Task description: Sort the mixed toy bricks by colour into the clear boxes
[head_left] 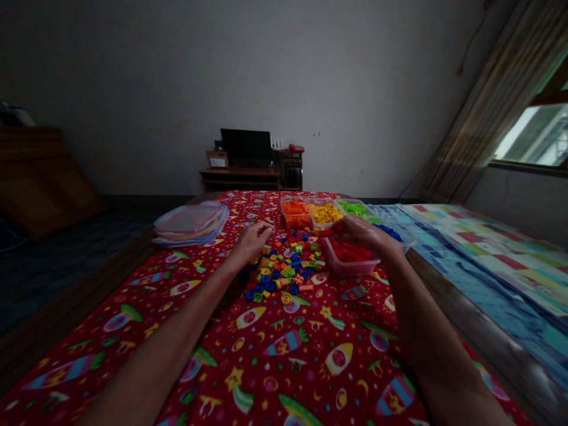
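Note:
A loose pile of mixed toy building blocks in blue, green, yellow and orange lies on the red patterned tablecloth. My left hand hovers at the pile's far left side, its fingers curled together; whatever they may hold cannot be made out. Over the near right container of red blocks, my right hand pinches a red block at the container's left rim. Behind stand an orange-block container, a yellow-block container and a green-block container. Blue blocks show partly behind my right wrist.
Stacked clear plastic lids lie at the tablecloth's left. A bed with a checkered cover adjoins the table's right edge. Against the far wall, a monitor stands on a low desk.

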Tool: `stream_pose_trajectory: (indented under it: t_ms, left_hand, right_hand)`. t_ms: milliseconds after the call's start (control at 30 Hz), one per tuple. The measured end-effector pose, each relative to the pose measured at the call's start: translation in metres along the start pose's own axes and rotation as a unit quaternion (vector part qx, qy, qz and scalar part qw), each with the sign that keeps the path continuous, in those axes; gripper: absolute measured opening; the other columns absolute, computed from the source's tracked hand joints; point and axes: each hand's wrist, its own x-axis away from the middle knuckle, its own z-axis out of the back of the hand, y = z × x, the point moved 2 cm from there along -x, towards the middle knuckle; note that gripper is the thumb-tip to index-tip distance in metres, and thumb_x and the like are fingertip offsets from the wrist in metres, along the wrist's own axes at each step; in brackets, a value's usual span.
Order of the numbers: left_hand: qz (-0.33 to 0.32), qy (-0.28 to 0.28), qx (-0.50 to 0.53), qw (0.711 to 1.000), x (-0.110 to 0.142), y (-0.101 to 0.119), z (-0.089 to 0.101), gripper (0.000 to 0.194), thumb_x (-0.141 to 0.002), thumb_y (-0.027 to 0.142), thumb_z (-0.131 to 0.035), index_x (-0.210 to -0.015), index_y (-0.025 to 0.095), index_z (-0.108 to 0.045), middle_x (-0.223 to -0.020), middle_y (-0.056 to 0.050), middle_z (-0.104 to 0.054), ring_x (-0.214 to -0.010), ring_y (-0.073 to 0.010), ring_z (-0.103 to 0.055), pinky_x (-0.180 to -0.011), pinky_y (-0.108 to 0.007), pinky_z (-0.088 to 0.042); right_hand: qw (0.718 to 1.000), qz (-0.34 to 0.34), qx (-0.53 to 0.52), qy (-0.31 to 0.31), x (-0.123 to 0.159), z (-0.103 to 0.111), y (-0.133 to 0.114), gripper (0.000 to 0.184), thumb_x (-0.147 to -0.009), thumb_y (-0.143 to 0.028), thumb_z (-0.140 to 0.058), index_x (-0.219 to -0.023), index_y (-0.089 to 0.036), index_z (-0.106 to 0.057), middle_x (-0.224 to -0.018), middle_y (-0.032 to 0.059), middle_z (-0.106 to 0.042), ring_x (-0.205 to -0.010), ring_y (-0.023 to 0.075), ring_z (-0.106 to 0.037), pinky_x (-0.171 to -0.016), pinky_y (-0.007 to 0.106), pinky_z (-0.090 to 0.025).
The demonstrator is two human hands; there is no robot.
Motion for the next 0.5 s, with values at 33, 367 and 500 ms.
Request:
stream_pose_trajectory:
  t_ms: [33,367,500]
  left_hand:
    - [0.01,0.011,-0.021,1.0,-0.001,-0.008,0.004,0.029,-0.08,0.035,-0.044,-0.086,0.016,-0.065,-0.089,-0.006,-0.072,-0.087,-0.0215,-0.065,-0.08,-0.031,-0.048]
    - [0.074,-0.016,-0.087,0.993,0.009,-0.05,-0.004,0.044,-0.083,0.034,-0.041,-0.117,0.014,-0.061,-0.123,-0.01,-0.063,-0.114,-0.0229,-0.057,-0.097,-0.032,-0.042]
    - [0.037,-0.099,-0.091,0.99,0.012,-0.043,-0.01,0.051,-0.08,0.036,-0.042,-0.122,0.015,-0.059,-0.127,-0.009,-0.061,-0.114,-0.0238,-0.057,-0.097,-0.032,-0.043]
  right_hand:
    - [1.0,-0.026,0.006,-0.014,0.003,0.006,0.005,0.018,-0.075,-0.017,-0.065,-0.092,-0.018,-0.071,-0.084,0.0056,-0.065,-0.074,0.015,-0.055,-0.065,0.024,-0.038]
    - [0.996,0.063,-0.005,0.061,-0.006,-0.011,-0.015,0.021,-0.081,-0.011,-0.051,-0.093,-0.014,-0.068,-0.074,0.0045,-0.062,-0.063,0.0104,-0.047,-0.058,0.023,-0.031]
    - [0.993,0.116,0.013,0.016,-0.014,-0.04,-0.039,0.018,-0.077,-0.004,-0.049,-0.076,-0.012,-0.064,-0.064,0.0019,-0.056,-0.054,0.0081,-0.035,-0.054,0.024,-0.024]
